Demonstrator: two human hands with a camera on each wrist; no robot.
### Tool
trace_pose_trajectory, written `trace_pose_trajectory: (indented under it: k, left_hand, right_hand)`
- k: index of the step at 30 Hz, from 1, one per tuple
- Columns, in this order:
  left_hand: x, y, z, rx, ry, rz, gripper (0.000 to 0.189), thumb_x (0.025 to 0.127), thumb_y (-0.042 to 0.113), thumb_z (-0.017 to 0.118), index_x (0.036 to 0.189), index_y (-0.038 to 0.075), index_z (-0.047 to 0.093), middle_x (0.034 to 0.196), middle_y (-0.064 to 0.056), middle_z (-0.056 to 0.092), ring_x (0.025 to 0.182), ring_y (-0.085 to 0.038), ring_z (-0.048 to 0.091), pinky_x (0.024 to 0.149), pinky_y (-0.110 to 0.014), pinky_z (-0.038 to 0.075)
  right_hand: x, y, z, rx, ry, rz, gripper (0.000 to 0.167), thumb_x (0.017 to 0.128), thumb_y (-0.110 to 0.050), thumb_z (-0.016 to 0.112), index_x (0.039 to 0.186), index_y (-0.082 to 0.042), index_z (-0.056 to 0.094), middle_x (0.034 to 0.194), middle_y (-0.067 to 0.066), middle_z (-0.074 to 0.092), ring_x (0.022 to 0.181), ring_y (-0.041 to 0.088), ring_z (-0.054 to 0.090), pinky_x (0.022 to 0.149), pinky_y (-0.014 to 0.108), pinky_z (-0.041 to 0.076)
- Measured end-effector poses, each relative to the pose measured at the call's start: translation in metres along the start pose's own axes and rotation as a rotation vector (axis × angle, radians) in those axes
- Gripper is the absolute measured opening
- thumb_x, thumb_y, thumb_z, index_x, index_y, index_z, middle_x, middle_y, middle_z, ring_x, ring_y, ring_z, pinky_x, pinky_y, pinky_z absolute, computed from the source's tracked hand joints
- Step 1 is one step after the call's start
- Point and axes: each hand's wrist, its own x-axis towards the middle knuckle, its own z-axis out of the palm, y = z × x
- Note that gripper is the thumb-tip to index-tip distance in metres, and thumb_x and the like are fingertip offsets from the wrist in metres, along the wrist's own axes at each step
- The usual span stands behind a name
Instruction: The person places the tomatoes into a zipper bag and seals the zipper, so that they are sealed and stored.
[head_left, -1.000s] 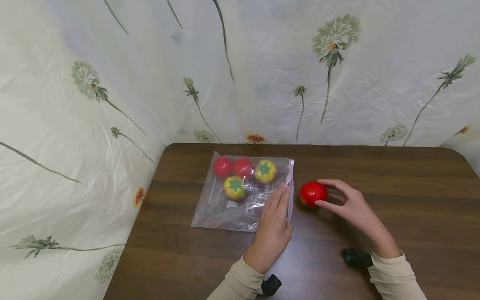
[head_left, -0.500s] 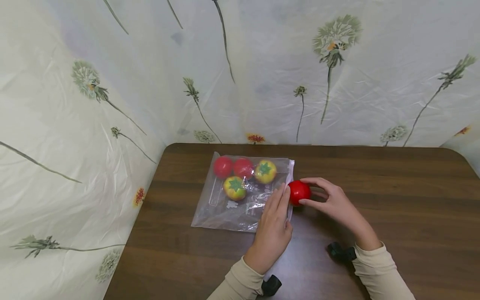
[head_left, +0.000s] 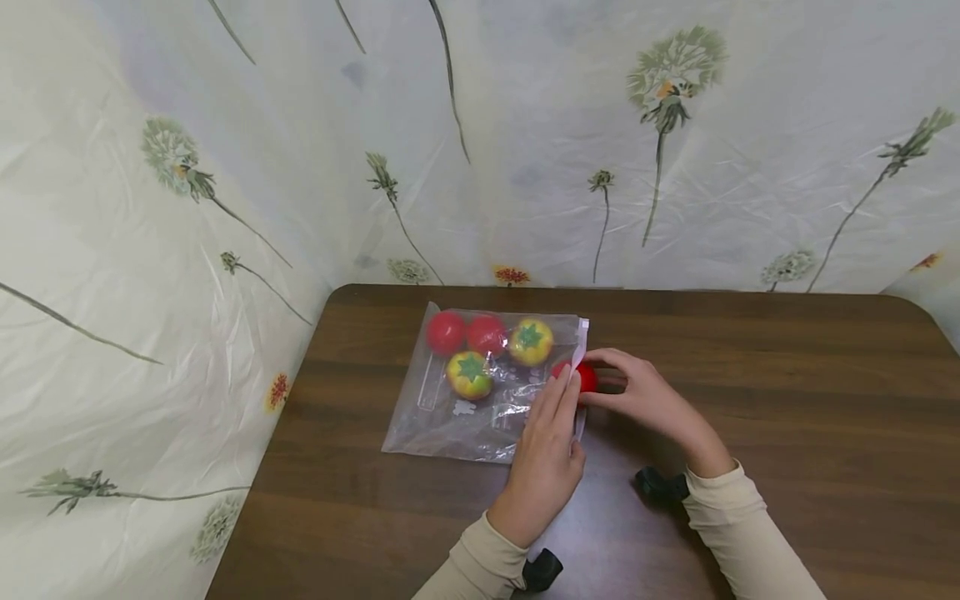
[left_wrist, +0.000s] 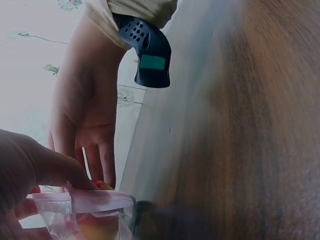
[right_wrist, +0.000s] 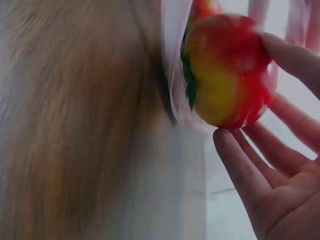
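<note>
In the head view a clear zip bag (head_left: pixel 442 425) lies flat with its mouth to the right. Two red tomatoes (head_left: pixel 446 333) and two yellow-green ones with leafy tops (head_left: pixel 529 342) show through the plastic. My left hand (head_left: pixel 543 467) lies over the mouth edge; in the left wrist view its thumb (left_wrist: pixel 65 172) and fingers hold the pink zip strip (left_wrist: pixel 100 201). With spread fingers and thumb my right hand (head_left: pixel 645 396) grips another tomato (right_wrist: pixel 230 70), red and yellow with green leaves. That tomato is partly inside the mouth, leaf side first, and partly hidden by the left fingers.
The brown wooden table (head_left: pixel 787 400) extends right of the bag and toward the front. Behind it and at the left hangs a pale sheet (head_left: pixel 510 125) printed with dandelions. Dark wrist cameras (head_left: pixel 542 571) sit at both cuffs.
My right hand has carried the red tomato leftward from beside the bag into its mouth. My left hand has stayed at the bag's edge, and the other tomatoes have not moved.
</note>
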Motion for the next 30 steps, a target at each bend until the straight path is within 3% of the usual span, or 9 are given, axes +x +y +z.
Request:
trace_pose_trajectory:
  k: [5,11,17,22,30]
  left_hand:
    - [0.0,-0.001,0.0,0.007,0.023,0.023,0.093,0.082,-0.001,0.078,0.162,0.008,0.032,0.172,-0.004,0.027,0.155,-0.026,0.035,0.121,-0.044,0.042]
    - [0.0,-0.001,0.001,0.019,0.037,0.036,0.092,0.082,-0.001,0.078,0.162,0.008,0.032,0.171,-0.005,0.028,0.154,-0.026,0.037,0.12,-0.043,0.042]
    - [0.002,0.0,0.001,0.009,0.014,0.014,0.094,0.082,0.0,0.079,0.162,0.01,0.031,0.171,-0.004,0.029,0.154,-0.026,0.037,0.121,-0.044,0.041]
    - [0.002,0.0,0.0,0.007,0.003,0.001,0.095,0.082,0.001,0.08,0.163,0.01,0.03,0.171,-0.004,0.028,0.154,-0.025,0.036,0.12,-0.044,0.042]
    - [0.0,0.0,0.0,0.01,0.023,0.024,0.092,0.083,-0.001,0.079,0.162,0.009,0.032,0.171,-0.005,0.028,0.154,-0.025,0.036,0.12,-0.043,0.043]
  right_hand:
    - [0.01,0.0,0.008,-0.007,-0.044,-0.051,0.056,0.086,-0.009,0.082,0.137,0.0,0.06,0.133,0.022,0.066,0.12,0.042,0.067,0.1,0.054,0.056]
    - [0.01,0.002,0.008,-0.009,-0.053,-0.087,0.055,0.085,-0.008,0.083,0.136,-0.002,0.061,0.132,0.02,0.067,0.119,0.04,0.068,0.099,0.053,0.056]
    - [0.004,0.003,0.0,0.044,-0.055,-0.052,0.052,0.087,-0.005,0.08,0.134,0.0,0.061,0.133,0.022,0.065,0.118,0.044,0.067,0.098,0.053,0.057]
    - [0.005,0.003,-0.001,0.071,-0.036,-0.011,0.047,0.086,-0.005,0.081,0.129,0.0,0.063,0.126,0.021,0.066,0.113,0.041,0.07,0.094,0.046,0.06]
    - [0.01,0.002,0.008,0.05,0.003,-0.043,0.04,0.083,-0.003,0.083,0.119,0.001,0.066,0.117,0.02,0.069,0.108,0.037,0.071,0.09,0.043,0.062]
